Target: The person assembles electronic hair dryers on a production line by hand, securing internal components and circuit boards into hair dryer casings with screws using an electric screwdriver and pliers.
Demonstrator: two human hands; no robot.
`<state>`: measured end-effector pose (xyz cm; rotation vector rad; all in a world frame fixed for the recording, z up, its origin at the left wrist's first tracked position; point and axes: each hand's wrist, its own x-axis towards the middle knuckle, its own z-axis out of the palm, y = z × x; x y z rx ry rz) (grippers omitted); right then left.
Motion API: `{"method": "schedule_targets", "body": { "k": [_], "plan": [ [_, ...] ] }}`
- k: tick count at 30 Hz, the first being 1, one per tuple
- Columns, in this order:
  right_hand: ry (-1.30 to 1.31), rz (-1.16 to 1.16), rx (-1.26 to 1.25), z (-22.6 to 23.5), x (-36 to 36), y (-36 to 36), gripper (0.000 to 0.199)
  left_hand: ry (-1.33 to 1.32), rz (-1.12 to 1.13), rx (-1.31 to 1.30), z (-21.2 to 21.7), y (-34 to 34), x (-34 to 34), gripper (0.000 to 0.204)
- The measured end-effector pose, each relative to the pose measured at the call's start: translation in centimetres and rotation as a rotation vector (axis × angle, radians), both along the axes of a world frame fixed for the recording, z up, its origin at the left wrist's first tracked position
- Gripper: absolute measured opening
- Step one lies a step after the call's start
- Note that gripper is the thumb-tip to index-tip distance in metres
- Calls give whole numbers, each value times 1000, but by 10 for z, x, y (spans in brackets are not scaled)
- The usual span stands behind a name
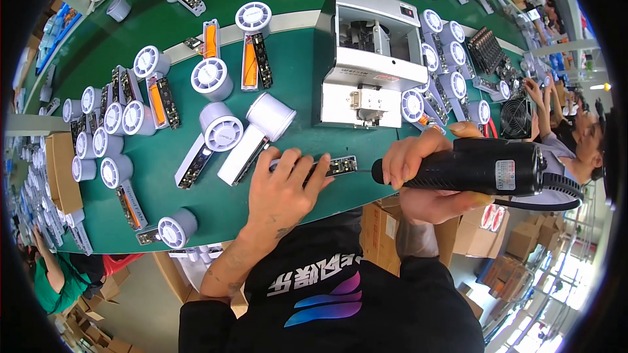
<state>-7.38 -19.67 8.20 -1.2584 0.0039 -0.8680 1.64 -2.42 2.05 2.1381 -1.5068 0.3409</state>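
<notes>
Rows of white fan units (122, 117) with slim circuit boards crowd the left stretch of the green counter (216, 206) as I watch from my end. Nearer the middle, a white fan unit with a long white handle (254, 137) lies just beyond my left hand (282, 186). That hand presses flat, fingers spread, on a narrow circuit board (340, 166), so its grip is open palm-down, pinning rather than clasping. The board lies near the counter's front edge, ahead of a grey-and-white screw feeder (369, 59). The metal tip of a black electric screwdriver (481, 168) meets the board's right end. My right hand (422, 170) has its grip wrapped tight around the screwdriver's barrel. Further right, more fan units (451, 59) cluster, and another person's hands (540, 95) work beside a small black fan (517, 117).
</notes>
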Motion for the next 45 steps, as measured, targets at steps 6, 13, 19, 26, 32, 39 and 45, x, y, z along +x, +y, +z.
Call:
{"method": "schedule_targets", "body": {
  "k": [6, 13, 19, 26, 32, 39, 45],
  "plan": [
    [-22, -22, 40, 2, 0, -2, 88, -7, 4, -10, -1, -1, 0, 34],
    [-38, 43, -47, -5, 1, -1, 83, 6, 4, 0, 0, 1, 0, 33],
    [-32, 39, 21, -3, 2, 0, 82, -5, 12, -14, -2, 0, -1, 33],
    [-38, 79, 25, -12, 3, -2, 82, -2, 2, -8, 2, -1, 1, 33],
    [-122, 184, -84, 1, -8, -4, 79, -14, -35, 10, 2, -4, 4, 33],
    [0, -138, -135, 46, 52, -21, 95, -32, -39, 16, 7, -17, -6, 37],
    [156, -224, -217, 42, 61, -20, 90, 168, 33, -112, 16, 15, -1, 58]
  ]
}}
